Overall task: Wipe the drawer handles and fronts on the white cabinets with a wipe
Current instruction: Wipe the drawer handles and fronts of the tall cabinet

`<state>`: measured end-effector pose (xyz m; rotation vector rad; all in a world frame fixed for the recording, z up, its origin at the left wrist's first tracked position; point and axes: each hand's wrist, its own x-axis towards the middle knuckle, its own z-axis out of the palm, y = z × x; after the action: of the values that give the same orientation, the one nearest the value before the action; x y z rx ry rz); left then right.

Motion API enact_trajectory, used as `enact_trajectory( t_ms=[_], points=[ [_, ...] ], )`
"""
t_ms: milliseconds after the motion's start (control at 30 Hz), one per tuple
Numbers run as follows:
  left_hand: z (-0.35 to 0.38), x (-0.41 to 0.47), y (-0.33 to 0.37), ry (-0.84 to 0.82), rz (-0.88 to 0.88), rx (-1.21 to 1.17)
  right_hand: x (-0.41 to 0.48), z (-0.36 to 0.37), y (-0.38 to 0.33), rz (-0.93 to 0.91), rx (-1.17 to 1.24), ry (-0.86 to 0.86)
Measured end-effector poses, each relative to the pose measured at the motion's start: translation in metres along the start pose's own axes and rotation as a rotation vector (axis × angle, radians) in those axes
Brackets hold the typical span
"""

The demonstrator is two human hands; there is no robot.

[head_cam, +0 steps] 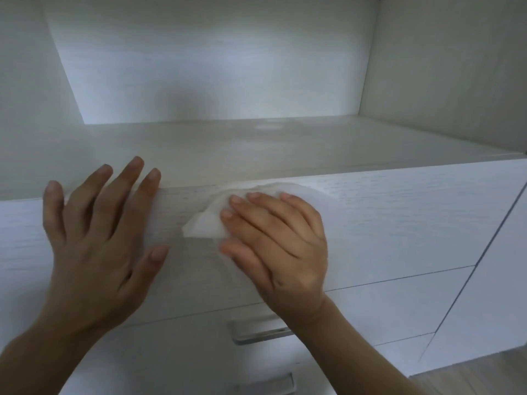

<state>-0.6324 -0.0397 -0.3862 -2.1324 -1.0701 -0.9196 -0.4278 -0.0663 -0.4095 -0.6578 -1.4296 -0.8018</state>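
Right hand fingers [256, 212] near-straight, close together, tips pressing a crumpled white wipe [209, 222] flat onto the top white wood-grain drawer front [399, 223]. Thumb lies just below the wipe; can't tell if it pinches it. The wipe sits near the upper edge of that front, roughly mid-width. Its left part sticks out past the fingertips and a bit shows above them. Right hand [279, 252] palm-down on the panel, forearm entering from lower right

Left hand fingers [122, 189] straight, spread, holding nothing. Tips reach over the front's top edge onto the pale shelf surface [256, 143]. Thumb points toward the wipe, apart from it. Left hand [94, 246] flat on the same front, just left of the wipe, not touching the right hand

Below: brushed-metal rectangular handle [256, 334] on the second drawer, right end hidden behind the right wrist. A similar lower handle [273, 384] is blurred at the frame edge

Above: open recess with white back panel [214, 67]

Right: adjacent white cabinet panel [499, 280], strip of wood-look floor [470, 379] at bottom right
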Motion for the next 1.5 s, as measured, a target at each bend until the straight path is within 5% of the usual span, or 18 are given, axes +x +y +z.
enact_trajectory(
  t_ms=[200,733,1500],
  points=[
    [0.001,0.0,-0.001,-0.021,-0.004,-0.003,-0.002,-0.004,-0.004,0.225,-0.008,0.104],
    [0.001,0.001,0.004,0.076,-0.011,0.024,-0.001,0.007,-0.005,-0.046,-0.087,-0.077],
    [0.005,-0.002,-0.004,0.0,0.005,-0.061,-0.004,-0.017,0.018,-0.005,-0.145,-0.062]
  ],
)
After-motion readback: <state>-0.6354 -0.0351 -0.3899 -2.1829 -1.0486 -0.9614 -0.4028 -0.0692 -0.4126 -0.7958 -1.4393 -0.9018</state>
